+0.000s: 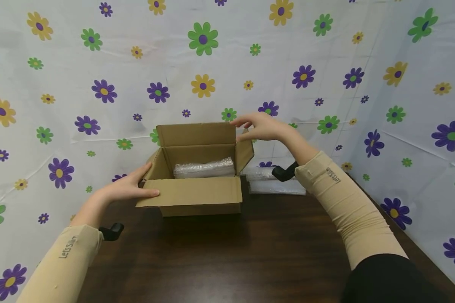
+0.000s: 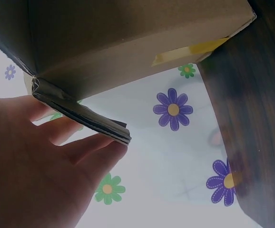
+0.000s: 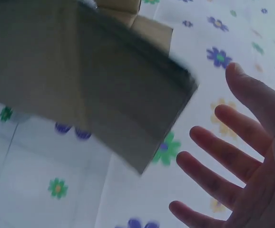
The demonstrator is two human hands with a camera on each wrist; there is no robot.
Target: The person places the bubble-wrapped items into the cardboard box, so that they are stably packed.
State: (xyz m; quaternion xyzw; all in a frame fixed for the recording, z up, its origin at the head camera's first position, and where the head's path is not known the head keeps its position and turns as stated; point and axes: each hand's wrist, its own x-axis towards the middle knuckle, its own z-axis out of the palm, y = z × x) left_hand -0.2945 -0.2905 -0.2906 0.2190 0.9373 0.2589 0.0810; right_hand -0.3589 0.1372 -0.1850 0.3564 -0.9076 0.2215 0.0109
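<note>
An open cardboard box [image 1: 202, 210] stands on the dark table, its front flap folded outward and its back flap upright. Inside lies a roll of clear bubble wrap [image 1: 204, 169]. My left hand [image 1: 123, 187] holds the box's left front corner, with the thumb on the front flap; the left wrist view shows its fingers along a flap edge [image 2: 87, 116]. Beside the right flap [image 1: 244, 151], my right hand [image 1: 263, 126] is raised with fingers spread. In the right wrist view, that hand [image 3: 251, 175] is apart from the cardboard and holds nothing.
More bubble-wrapped bundles [image 1: 277, 186] lie on the table [image 1: 227, 261] to the right of the box. A flowered cloth [image 1: 227, 63] hangs close behind the box and along the right side. Each sleeved wrist carries a black camera mount [image 1: 111, 232].
</note>
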